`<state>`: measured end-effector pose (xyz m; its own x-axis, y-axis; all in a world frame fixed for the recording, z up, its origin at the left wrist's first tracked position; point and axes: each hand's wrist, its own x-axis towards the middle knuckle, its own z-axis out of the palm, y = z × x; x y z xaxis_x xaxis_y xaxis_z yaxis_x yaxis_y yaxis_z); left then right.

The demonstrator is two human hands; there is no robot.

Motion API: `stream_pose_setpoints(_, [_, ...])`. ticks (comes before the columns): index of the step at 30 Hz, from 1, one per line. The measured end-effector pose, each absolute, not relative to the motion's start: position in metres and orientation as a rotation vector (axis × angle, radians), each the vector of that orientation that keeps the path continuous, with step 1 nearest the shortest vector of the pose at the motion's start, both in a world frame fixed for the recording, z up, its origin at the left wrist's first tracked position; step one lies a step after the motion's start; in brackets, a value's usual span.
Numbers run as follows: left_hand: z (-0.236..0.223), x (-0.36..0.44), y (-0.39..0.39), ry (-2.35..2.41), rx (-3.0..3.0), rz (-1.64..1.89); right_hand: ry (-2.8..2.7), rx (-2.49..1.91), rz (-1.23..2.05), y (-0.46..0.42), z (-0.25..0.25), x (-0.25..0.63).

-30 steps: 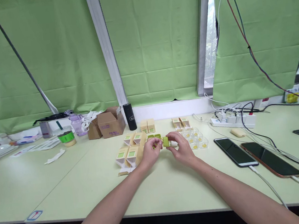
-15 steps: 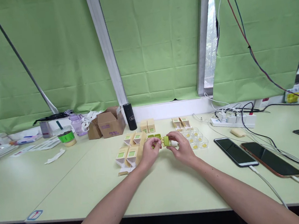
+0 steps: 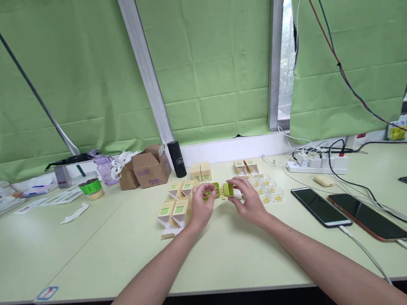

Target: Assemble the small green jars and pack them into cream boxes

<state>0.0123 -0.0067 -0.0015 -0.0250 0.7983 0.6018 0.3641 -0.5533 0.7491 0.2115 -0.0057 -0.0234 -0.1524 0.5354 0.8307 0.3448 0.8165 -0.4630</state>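
My right hand (image 3: 247, 197) is closed around a small green square case (image 3: 228, 189), with a white piece beside it under my fingers. Facing it, my left hand (image 3: 202, 207) has thumb and fingers apart near some green open containers (image 3: 216, 188), which it partly covers. Small yellowish pieces (image 3: 222, 191) show between the two hands. Left of my left hand stand cream boxes with green windows (image 3: 172, 209), in a group. Clear cups with yellow centres (image 3: 271, 189) sit just right of my right hand.
Behind the hands are two cream boxes (image 3: 201, 171) and two open ones (image 3: 247, 168). A black bottle (image 3: 177, 159) and a cardboard box (image 3: 152, 167) stand at the back. Two phones (image 3: 321, 207) with cables lie at right, near a power strip (image 3: 317, 164).
My left hand has drawn slightly left and its fingertips have parted, showing more of the green containers. The green case in my right hand has turned a little.
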Motion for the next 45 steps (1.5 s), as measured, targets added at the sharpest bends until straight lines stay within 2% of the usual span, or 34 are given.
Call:
stream_pose_setpoints(10, [0.003,0.018,-0.023,1.056,2.282,1.545,-1.847,-0.64,0.035,-0.01,-0.018,0.211])
stream_pose_setpoints(23, [0.005,0.018,-0.023,1.08,2.27,1.569,-1.963,-0.612,-0.222,-0.011,-0.016,0.213])
stream_pose_setpoints(45, [0.005,0.018,-0.022,1.069,2.252,1.596,-1.938,-0.582,-0.16,-0.011,-0.017,0.211])
